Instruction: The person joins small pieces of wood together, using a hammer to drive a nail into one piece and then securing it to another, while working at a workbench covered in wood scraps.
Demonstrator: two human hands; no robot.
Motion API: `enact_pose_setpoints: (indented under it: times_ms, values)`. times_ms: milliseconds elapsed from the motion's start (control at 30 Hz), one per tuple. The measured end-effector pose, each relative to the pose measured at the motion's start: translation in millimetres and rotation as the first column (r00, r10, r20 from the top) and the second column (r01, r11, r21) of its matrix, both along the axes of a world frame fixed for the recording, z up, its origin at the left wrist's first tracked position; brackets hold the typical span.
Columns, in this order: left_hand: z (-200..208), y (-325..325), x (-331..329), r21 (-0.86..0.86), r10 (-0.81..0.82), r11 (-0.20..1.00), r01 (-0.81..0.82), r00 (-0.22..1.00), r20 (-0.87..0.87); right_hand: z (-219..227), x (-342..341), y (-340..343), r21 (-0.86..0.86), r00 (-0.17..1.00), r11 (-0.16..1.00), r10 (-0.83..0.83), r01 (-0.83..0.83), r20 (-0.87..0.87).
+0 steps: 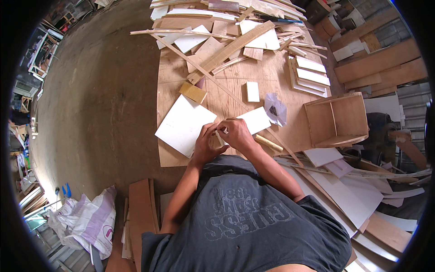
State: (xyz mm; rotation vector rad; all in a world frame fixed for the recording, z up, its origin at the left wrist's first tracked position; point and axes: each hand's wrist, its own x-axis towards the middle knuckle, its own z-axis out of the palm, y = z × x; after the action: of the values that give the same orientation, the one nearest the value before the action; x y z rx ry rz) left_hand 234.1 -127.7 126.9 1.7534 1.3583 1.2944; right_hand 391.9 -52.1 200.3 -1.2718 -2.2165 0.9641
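My left hand (206, 144) and my right hand (236, 134) meet over the near edge of the workbench (290, 122). Their fingertips are pinched together around something too small to make out. A narrow pale piece (219, 139) shows between the hands; whether they grip it is unclear. A large white square panel (183, 123) lies beside my left hand, and a smaller white panel (254, 120) beside my right. Close to my right wrist is a yellowish stick (269, 143). Beyond the small panel, an opened plastic bag (275, 110) holds small dark pieces.
A yellowish block (193, 92) touches the square panel's far corner. A small white block (253, 92) lies mid-bench. Wood strips and offcuts (235, 41) pile up at the far end. An open wooden box (336, 120) and stacked white boards (311, 72) stand right. A sack (90, 222) lies lower left.
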Motion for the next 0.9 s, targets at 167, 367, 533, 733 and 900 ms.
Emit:
enact_pose_setpoints:
  times_ms: [167, 367, 533, 733, 900]
  values:
    - [4, -2, 4, -0.021, 0.052, 0.998, -0.053, 0.998, -0.037, 8, 8, -6, -0.121, 0.994, 0.990, -0.084, 0.075, -0.072]
    - [0, -2, 7, -0.040, 0.064, 0.997, -0.065, 0.997, -0.038, -6, 16, 0, 0.145, 0.988, 0.989, -0.017, 0.040, -0.153]
    - [-10, -3, 3, -0.004, 0.041, 0.999, -0.041, 0.998, 0.039, -6, 15, -2, 0.159, 0.983, 0.987, 0.006, 0.023, -0.182]
    - [23, -1, 1, -0.219, -0.040, 0.974, 0.064, 0.993, 0.109, -12, 27, 4, -0.016, 0.980, 0.993, -0.116, 0.115, -0.162]
    - [15, -1, 7, 0.004, 0.113, 0.993, -0.114, 0.986, -0.126, -13, 25, 4, 0.064, 0.976, 0.998, -0.015, 0.029, -0.216]
